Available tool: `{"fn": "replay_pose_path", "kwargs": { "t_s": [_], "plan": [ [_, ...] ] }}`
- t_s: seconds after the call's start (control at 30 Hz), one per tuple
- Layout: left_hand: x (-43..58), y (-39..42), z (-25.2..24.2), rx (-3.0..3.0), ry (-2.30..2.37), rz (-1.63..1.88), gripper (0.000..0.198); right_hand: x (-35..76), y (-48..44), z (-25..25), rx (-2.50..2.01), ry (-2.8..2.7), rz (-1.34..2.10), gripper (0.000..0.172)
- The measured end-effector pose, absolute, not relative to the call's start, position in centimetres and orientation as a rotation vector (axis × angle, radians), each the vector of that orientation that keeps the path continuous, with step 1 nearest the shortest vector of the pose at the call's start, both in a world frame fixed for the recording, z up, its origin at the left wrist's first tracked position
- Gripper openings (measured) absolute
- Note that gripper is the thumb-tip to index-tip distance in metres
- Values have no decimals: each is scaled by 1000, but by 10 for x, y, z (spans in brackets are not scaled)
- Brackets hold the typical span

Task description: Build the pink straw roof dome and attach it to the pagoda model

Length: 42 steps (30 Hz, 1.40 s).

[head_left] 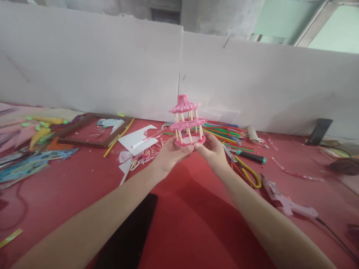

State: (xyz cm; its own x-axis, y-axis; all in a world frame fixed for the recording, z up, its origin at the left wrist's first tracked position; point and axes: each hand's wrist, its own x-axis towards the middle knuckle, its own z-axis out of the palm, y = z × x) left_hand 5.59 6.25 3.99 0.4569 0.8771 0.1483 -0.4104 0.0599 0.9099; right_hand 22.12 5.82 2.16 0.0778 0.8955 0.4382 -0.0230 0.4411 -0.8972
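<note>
A small pink two-tier pagoda model (187, 119) with pale stick pillars stands upright above the red table. My left hand (170, 154) grips the left edge of its round pink base. From the other side, my right hand (214, 151) pinches the right edge of that base. Both hands hold the model up over the middle of the table.
A pile of coloured straws (224, 132) lies behind the model. Yellow-handled scissors (246, 172), a utility knife (250, 157) and a pink glue gun (283, 201) lie to the right. A wooden frame (84, 130), white paper scraps (137, 142) and coloured cuttings (25, 164) sit left. A white wall (112, 67) backs the table.
</note>
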Motion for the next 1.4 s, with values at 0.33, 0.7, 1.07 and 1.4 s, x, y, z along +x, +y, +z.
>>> {"fn": "replay_pose_path", "kwargs": {
  "t_s": [0.33, 0.7, 1.07, 1.4],
  "plan": [
    [55, 61, 41, 1118, 573, 1139, 61, 211, 54, 30, -743, -1093, 1026, 37],
    [42, 76, 42, 876, 588, 1083, 30, 220, 57, 29, -627, -1119, 1115, 49],
    [29, 90, 27, 1195, 491, 982, 27, 226, 57, 28, -582, -1226, 1150, 52],
    [23, 87, 60, 1575, 454, 981, 20, 228, 54, 34, -677, -1200, 1233, 56]
  ]
}}
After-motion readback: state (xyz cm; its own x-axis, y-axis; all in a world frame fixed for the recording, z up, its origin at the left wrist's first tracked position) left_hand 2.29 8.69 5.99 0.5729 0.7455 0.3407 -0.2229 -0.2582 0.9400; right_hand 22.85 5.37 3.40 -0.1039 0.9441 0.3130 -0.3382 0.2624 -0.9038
